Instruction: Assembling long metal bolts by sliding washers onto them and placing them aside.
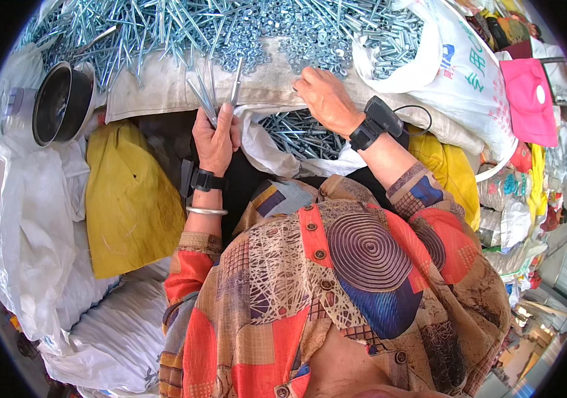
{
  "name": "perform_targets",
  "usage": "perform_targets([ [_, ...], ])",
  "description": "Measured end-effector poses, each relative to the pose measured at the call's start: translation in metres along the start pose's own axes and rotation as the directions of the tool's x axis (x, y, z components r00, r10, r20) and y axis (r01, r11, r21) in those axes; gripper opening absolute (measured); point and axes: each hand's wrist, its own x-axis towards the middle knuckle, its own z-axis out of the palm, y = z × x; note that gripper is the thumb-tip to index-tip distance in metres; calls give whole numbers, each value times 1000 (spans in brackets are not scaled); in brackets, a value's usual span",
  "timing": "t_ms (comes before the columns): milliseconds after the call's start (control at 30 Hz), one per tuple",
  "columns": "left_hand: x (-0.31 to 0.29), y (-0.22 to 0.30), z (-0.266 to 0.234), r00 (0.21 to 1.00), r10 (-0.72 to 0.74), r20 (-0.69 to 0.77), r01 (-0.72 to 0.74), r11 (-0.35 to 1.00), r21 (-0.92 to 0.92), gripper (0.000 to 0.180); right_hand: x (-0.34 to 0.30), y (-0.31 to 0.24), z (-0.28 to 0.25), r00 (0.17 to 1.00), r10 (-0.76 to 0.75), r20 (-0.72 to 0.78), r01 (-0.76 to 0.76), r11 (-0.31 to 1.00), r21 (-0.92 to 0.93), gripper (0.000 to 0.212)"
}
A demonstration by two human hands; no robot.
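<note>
My left hand (214,144) is closed around several long silver bolts (205,98), which fan upward from between the thumb and fingers. Over the front edge of the cloth-covered work surface (164,86), my right hand (328,103) has its fingers bent together at the near side of the small hardware. Whatever its fingertips hold, if anything, is too small to make out. Loose nuts (238,52) and washers (316,50) lie in heaps just beyond both hands. Below and between the hands, an open white sack (263,149) contains many assembled-looking bolts (304,132).
Long bolts (144,30) form a big pile along the far side. A black round pan (64,103) stands at the left, near a yellow cloth (127,199). At the right are a printed white sack (472,76) with bolts at its mouth and a pink cloth (529,99).
</note>
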Motion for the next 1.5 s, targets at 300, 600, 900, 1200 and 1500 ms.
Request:
perform_targets([
  [300,0,2,2,1000,6,-6,-6,1000,14,27,62,17,16,983,185,20,-181,926,330,10],
  [600,1,-1,-3,1000,8,16,-8,1000,18,24,87,19,40,968,249,25,-251,962,112,7],
  [900,1,3,-2,1000,-2,22,0,998,56,24,82,27,40,986,168,3,-163,947,275,13],
  [1200,1,2,-2,999,12,45,-16,996,92,23,75,13,23,947,304,107,-316,810,494,13],
  [1500,0,3,-1,995,4,99,-18,989,147,25,63,-21,-6,895,418,153,-342,426,837,15],
])
